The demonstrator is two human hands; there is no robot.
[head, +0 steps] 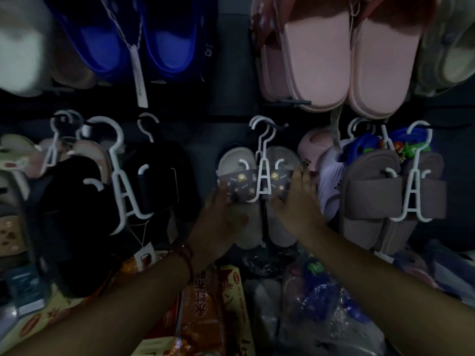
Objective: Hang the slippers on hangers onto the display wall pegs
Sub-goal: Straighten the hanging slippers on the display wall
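**Grey slippers steadied on the peg**

Dim display wall, dark and hung with rows of footwear on pegs. Far left, pale slippers hang low, with blue slippers above them carrying a long white tag. Next along, black slippers sit on a white hanger.

At the middle, the grey slippers with printed straps hang on their white slipper hanger, whose hook is over a dark peg. The left hand lies against the left slipper, its fingers curved round the strap edge, grasping it. The right hand grasps the right slipper at its outer side, fingers reaching up along the strap. A red band circles the left wrist.

Above right hang large pink slippers. Further right, brown slippers hang on another white hanger, with blue toy-trimmed footwear behind. Below the hands lie printed cartons and bagged goods in clear plastic.
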